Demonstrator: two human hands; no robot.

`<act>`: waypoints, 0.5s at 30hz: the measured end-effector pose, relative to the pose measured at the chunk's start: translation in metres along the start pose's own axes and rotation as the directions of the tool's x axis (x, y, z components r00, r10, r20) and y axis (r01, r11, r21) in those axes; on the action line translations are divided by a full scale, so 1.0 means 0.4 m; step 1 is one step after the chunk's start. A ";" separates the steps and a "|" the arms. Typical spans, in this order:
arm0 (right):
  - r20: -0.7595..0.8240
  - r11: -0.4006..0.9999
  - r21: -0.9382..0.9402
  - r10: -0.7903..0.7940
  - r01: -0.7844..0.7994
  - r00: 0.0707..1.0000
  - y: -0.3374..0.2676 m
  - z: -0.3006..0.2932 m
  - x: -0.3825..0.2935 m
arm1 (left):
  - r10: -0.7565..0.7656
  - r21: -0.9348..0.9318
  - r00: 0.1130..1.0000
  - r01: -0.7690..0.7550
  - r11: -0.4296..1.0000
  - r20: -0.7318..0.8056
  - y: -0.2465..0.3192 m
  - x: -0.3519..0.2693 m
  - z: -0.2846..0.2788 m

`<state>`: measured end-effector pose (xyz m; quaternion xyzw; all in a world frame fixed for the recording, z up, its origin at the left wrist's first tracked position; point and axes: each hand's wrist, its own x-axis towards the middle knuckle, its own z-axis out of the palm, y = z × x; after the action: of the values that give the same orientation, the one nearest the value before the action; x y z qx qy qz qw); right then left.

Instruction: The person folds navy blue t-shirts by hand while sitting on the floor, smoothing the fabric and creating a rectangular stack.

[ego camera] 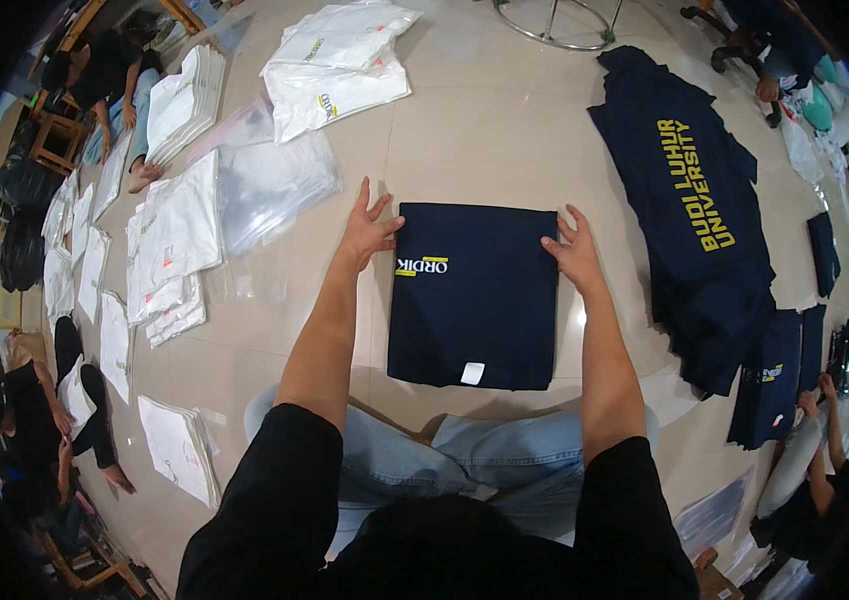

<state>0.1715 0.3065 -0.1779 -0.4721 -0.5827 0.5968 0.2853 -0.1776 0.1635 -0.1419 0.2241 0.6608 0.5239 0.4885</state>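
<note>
A navy T-shirt (478, 307), folded into a near square, lies flat on the tiled floor before my crossed legs. It bears a white and yellow print near its left edge and a small white label at its near edge. My left hand (370, 234) is at the shirt's upper left corner, fingers spread, thumb touching the edge. At the upper right corner is my right hand (573, 246), its fingers apart and its thumb over the edge. Neither hand is closed on the cloth.
A heap of unfolded navy shirts (694, 217) lies to the right, folded navy shirts (766, 382) beyond it. Bagged white shirts (176, 232), clear plastic bags (274, 187) and white stacks (180, 450) lie left. Several people sit around the sides; a metal stool base (555, 37) stands ahead.
</note>
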 end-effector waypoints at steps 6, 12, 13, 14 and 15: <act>-0.310 0.864 -0.503 -0.209 0.026 0.928 -0.113 0.076 -0.073 | 0.465 0.581 0.833 -0.228 0.781 -0.300 -0.043 -0.026 0.073; 0.325 0.233 -0.854 -0.457 0.465 0.828 -0.100 0.134 -0.073 | 0.669 0.859 0.701 -0.478 0.186 0.245 -0.086 -0.023 0.171; 0.367 0.190 -0.854 -0.440 0.484 0.820 -0.095 0.136 -0.069 | 0.609 0.883 0.740 -0.450 0.135 0.284 -0.091 -0.027 0.175; 0.306 0.167 -0.901 -0.412 0.401 0.858 -0.083 0.123 -0.062 | 0.544 0.902 0.777 -0.425 0.080 0.318 -0.095 -0.031 0.180; 0.243 0.140 -0.939 -0.381 0.315 0.892 -0.062 0.098 -0.054 | 0.470 0.915 0.813 -0.402 0.025 0.345 -0.105 -0.038 0.181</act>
<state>0.1395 0.2746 -0.1537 -0.4128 -0.9073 0.0143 0.0787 -0.0986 0.1708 -0.1719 0.6545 0.7467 0.1147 0.0311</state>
